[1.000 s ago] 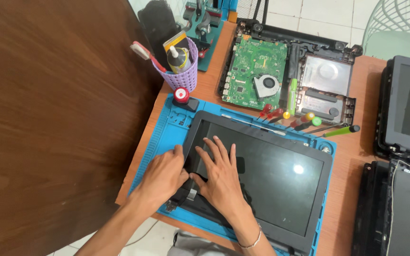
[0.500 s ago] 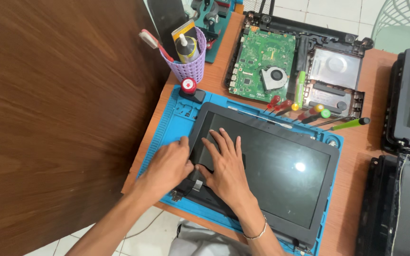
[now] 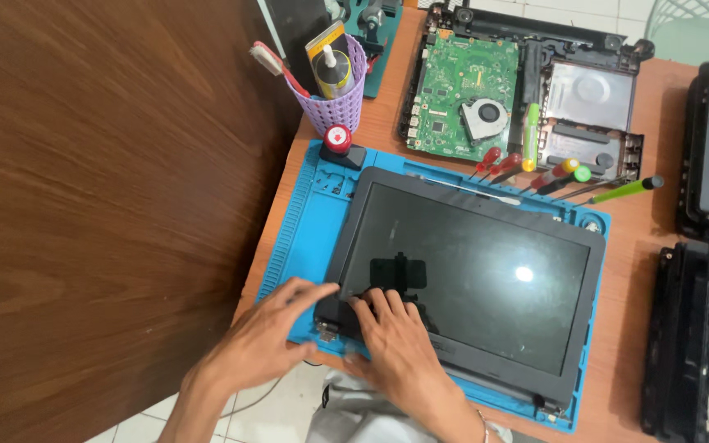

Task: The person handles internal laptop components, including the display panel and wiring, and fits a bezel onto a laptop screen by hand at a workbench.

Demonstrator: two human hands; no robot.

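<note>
1. At the near-left corner of the dark grey laptop screen panel (image 3: 461, 283), both hands are down flat. The left hand (image 3: 268, 344) has its fingers (image 3: 309, 291) spread wide, tips on the bezel edge by the hinge; nothing is pinched. The right hand (image 3: 400, 349) lies just beside it, fingers splayed on the lower bezel and glass, also holding nothing.
2. My take: this looks like pressing or working the bezel at that corner. Keep pressure on the plastic frame, not the glass. Panels crack easily.
3. Work along the edge bit by bit from the hinge corner, one hand steadying the panel.
4. That panel sits face-up on the blue silicone repair mat (image 3: 305, 221), which covers the orange-brown wooden bench (image 3: 625, 361). It could slide a bit, so keep the weight straight down.
5. Further out: colour-handled screwdrivers (image 3: 535, 168) lie just past the far edge, an opened laptop base with a green circuit board (image 3: 461, 90) beyond them, and a purple mesh cup of tools (image 3: 338, 94) at the mat's far-left corner.
</note>
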